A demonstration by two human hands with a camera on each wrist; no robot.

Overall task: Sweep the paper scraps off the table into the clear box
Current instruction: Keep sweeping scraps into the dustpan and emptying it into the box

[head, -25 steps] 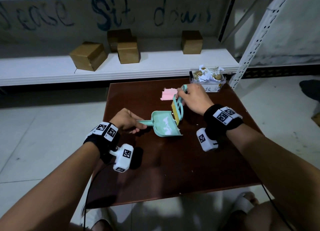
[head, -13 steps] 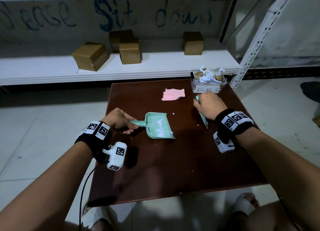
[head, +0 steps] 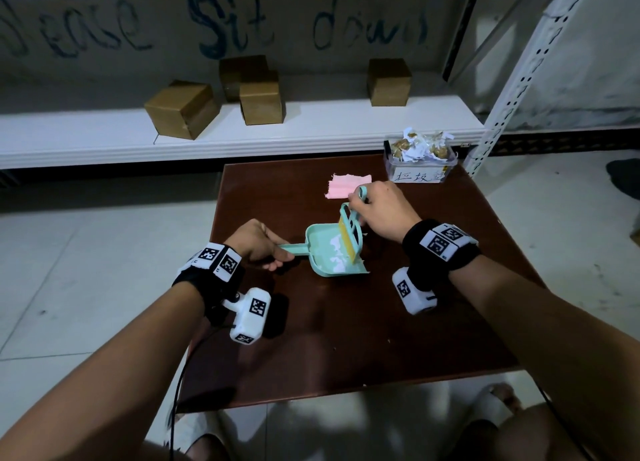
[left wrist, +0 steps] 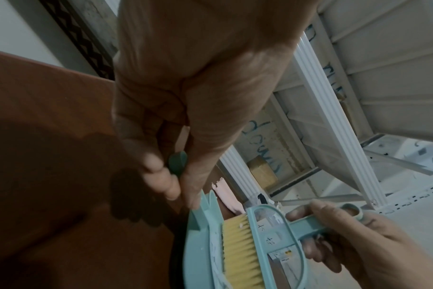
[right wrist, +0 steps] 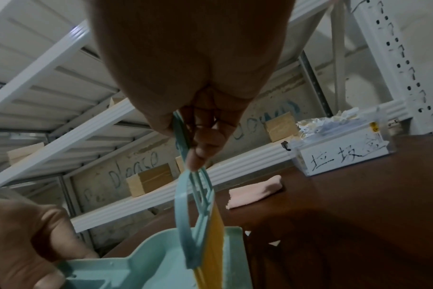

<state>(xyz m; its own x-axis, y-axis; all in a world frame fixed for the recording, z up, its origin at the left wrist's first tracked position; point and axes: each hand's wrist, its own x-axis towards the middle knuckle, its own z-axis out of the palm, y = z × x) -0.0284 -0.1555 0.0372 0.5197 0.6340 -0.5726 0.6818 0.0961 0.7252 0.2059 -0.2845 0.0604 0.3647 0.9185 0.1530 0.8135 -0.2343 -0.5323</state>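
Head view: left hand (head: 258, 240) wrapped around the handle of the dustpan (head: 334, 252), which lies flat near the middle of the table (head: 346, 339) with white scraps (head: 337, 256) inside. Right hand (head: 382, 211) gripping the handle of the brush (head: 350, 235), yellow bristles down in the pan, brush nearly upright. Clear box (head: 420, 166) at the table's 1 o'clock corner, heaped with crumpled paper, a handwritten label on its front. Pink cloth (head: 346, 186) at 12 o'clock, just beyond the right hand, well apart from the box. A few tiny white specks on the table toward 5 o'clock. Cardboard boxes (head: 183, 109) on the white shelf (head: 104, 142) behind.

Left wrist view: left hand (left wrist: 185, 109) closed on the pan handle, thumb and fingertips pinching it close to the dustpan (left wrist: 198, 244) body at 6 o'clock. Brush (left wrist: 265, 244) standing in the pan, right hand (left wrist: 354, 240) curled round its handle at 4 o'clock.

Right wrist view: right hand (right wrist: 193, 78) clasping the thin brush (right wrist: 198, 215) handle, head hanging down into the dustpan (right wrist: 161, 264) at 6 o'clock. Left hand (right wrist: 25, 244) at 8 o'clock on the pan handle. Clear box (right wrist: 341, 150) at 2 o'clock on the table edge, pink cloth (right wrist: 255, 193) between it and the brush.
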